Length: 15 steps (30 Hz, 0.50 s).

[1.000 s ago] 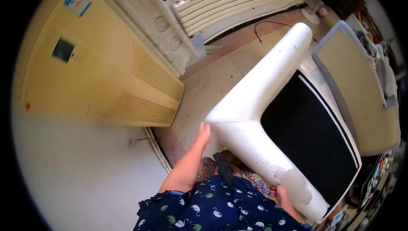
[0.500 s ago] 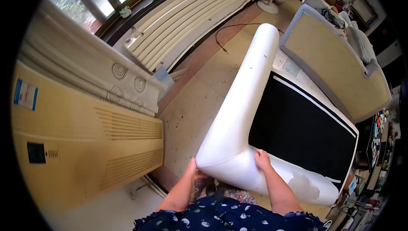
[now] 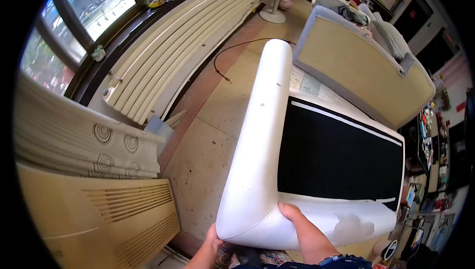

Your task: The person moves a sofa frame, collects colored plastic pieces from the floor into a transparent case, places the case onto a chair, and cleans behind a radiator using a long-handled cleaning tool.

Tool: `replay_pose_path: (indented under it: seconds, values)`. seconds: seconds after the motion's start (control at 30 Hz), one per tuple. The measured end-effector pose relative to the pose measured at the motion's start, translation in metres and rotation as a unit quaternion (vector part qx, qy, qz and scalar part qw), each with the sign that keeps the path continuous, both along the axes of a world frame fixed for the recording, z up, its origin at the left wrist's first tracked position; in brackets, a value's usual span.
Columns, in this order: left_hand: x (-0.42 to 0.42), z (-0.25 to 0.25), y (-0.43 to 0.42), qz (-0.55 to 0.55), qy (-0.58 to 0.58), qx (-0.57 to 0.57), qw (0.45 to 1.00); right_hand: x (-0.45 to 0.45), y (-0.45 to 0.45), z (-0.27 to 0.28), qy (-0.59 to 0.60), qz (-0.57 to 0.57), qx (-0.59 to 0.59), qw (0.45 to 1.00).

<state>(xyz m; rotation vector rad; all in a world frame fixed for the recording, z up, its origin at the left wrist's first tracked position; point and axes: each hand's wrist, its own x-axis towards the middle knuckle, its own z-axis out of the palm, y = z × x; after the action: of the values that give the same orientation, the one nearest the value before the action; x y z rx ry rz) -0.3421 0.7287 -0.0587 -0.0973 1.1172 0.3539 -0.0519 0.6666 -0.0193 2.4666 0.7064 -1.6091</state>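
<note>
A white, smooth-covered sofa frame with a black fabric seat panel takes up the middle of the head view. Its two padded sides meet at a rounded corner close to me. My left hand is closed around the outside of that corner, the fingertips hidden beneath it. At the inner seam, my right hand grips the top of the near padded side, beside the black panel's edge. A grey worn patch marks the covering to the right of it.
A long cream radiator runs below the window on the left. A tall yellowed cabinet with vents and a curtain stand near left. Beyond the frame is a grey-edged sofa. A cable lies on the floor.
The view has shifted, with the radiator and window now further left. The sofa frame stands more upright in view. My right hand now sits at the inner corner seam; both hands keep their grip.
</note>
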Motion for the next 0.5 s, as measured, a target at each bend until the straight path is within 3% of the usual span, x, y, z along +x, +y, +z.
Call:
replay_pose_path:
  seconds: [0.07,0.17,0.23,0.3,0.33,0.37,0.43,0.5]
  values:
    - [-0.001,0.000,0.003,-0.004,0.018,0.004,1.000,0.001,0.003,0.030,0.005,-0.012,0.013,1.000]
    - [0.018,0.020,0.028,0.012,-0.016,-0.012,1.000,0.015,0.014,0.025,-0.029,0.006,0.016,0.999]
    - [0.029,0.021,0.048,-0.022,0.059,0.004,0.998,0.024,0.032,0.030,-0.042,-0.008,0.034,0.998]
    - [0.039,-0.001,0.071,-0.031,0.049,0.007,0.998,0.038,0.043,0.038,-0.065,0.013,0.067,0.996]
    - [0.057,0.021,0.086,-0.045,0.057,0.009,0.997,0.051,0.050,0.021,-0.090,-0.004,0.073,0.993]
    - [0.066,0.006,0.102,-0.064,0.033,0.027,0.997,0.063,0.063,0.005,-0.113,-0.023,0.086,0.990]
    - [0.101,0.059,0.128,-0.080,0.076,0.106,0.988,0.078,0.090,0.033,-0.136,0.002,0.140,0.981]
    - [0.123,0.052,0.147,-0.056,0.013,0.221,0.974,0.094,0.101,0.058,-0.147,0.036,0.151,0.977]
